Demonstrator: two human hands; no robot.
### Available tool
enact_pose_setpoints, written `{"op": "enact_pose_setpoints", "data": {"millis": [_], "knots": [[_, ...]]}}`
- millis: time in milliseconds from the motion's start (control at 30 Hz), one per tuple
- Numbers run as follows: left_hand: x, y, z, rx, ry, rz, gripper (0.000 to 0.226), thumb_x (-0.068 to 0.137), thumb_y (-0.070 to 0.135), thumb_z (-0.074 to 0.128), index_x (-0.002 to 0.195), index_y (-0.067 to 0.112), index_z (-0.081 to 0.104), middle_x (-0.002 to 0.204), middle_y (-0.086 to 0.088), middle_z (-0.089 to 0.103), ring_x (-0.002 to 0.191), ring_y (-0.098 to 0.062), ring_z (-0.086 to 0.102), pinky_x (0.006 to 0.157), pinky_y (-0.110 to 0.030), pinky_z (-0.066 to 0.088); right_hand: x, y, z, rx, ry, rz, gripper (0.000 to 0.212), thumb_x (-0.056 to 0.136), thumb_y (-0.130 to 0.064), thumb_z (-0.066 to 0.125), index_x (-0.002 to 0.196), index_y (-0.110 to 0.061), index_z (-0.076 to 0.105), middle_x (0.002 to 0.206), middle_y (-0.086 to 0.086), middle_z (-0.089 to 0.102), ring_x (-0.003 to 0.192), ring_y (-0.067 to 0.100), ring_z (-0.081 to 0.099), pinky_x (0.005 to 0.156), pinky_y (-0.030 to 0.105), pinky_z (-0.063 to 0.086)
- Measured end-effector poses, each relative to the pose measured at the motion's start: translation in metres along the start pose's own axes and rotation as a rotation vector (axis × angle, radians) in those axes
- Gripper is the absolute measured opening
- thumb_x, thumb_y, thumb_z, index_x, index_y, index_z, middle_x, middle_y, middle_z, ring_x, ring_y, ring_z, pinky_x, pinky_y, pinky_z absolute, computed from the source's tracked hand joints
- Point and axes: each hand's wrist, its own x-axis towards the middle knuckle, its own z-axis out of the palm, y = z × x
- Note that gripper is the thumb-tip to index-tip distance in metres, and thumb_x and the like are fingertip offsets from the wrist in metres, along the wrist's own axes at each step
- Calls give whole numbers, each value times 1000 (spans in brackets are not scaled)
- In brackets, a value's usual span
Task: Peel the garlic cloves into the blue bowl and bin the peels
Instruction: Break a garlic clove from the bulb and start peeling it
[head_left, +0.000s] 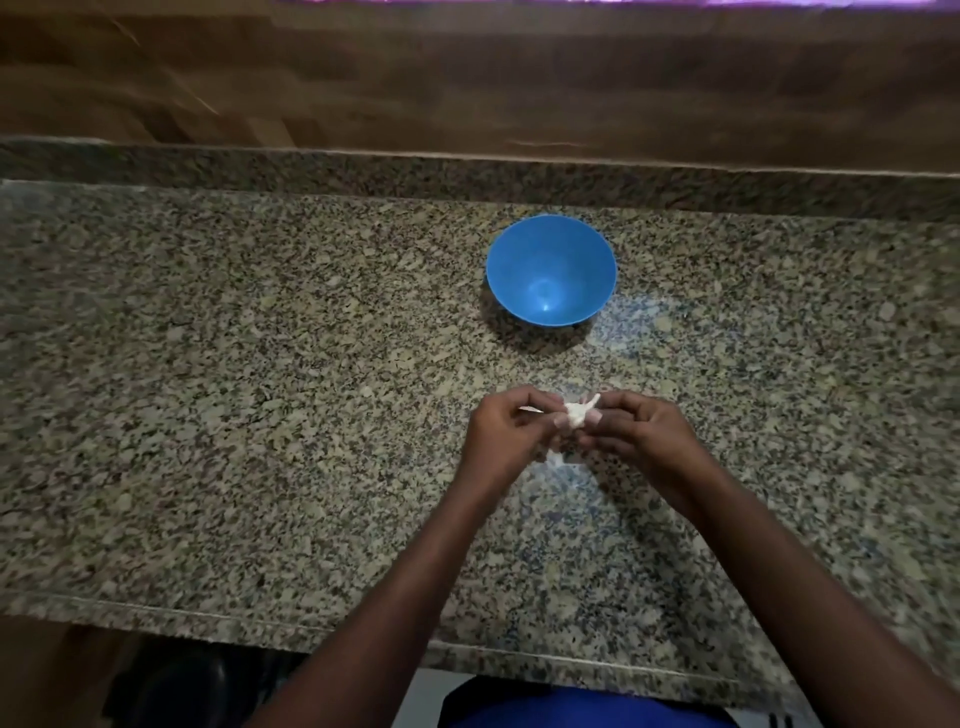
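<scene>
Head camera is looking down at both hands meeting above the granite countertop; the left hand and right hand are each pinching the same garlic clove between fingertips, with white papery peel sticking up from it. Just beyond the hands, the blue bowl is sitting upright
</scene>
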Motion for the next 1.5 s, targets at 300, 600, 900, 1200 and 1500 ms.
{"op": "enact_pose_setpoints", "data": {"millis": [300,600,900,1200,1500], "knots": [[5,6,15,-33,-28,-70,32,83,-1,81,114,6,77,92,1,80,82,-14,77,70,-26,62,3,-1,1,-118,73,-19,18,89,8,70,105,5,74,97,19,78,85,25,77,74,25,62],[4,7,22,66,48,-31,29,81,-5,80,107,7,77,94,-11,79,79,-12,75,66,-23,60,17,-8,3,-164,58,85,19,88,16,63,92,2,75,81,24,75,69,33,74,71,37,65],[12,-1,31,119,127,-2,35,80,-3,81,110,14,77,103,-9,74,86,-12,72,68,-22,59,32,0,9,-183,190,95,14,88,7,66,82,-1,75,73,26,70,65,32,64,80,57,59],[14,-11,35,253,233,57,30,83,12,81,106,28,69,100,7,74,93,-6,70,79,-34,63,28,2,-8,-337,252,60,18,79,12,75,71,-3,75,74,19,75,78,37,76,82,51,63],[23,-31,33,667,293,272,52,88,13,77,136,21,61,126,1,61,120,-19,52,95,-37,51,13,-5,-27,-1066,264,-186,16,79,0,79,76,-15,79,66,-5,70,63,9,67,52,15,43]]}}
